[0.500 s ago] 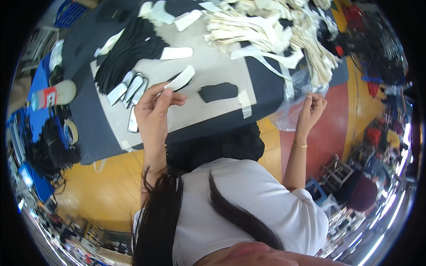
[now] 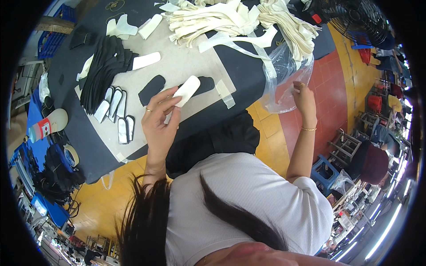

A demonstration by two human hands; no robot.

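My left hand is closed on a small white strip with rounded ends, pinched between thumb and fingers above the pale board. Two black fabric pieces lie on the board, one left of the strip and the other partly under it from this view. My right hand hangs off the table's right side, fingers pressed together in front of a clear plastic bag; what they hold, if anything, is hidden. Left of my left hand lie several black pieces with whitish, shiny faces.
A fanned stack of black strips lies on the board's left part. Cream fabric strips are heaped along the far side. A bottle and a tape roll are at the left; a black fan stands far right.
My left hand has moved right with the white strip, toward the right black piece, and the strip's face has turned up. My right hand stays pinched beside the bag. The view has shifted.
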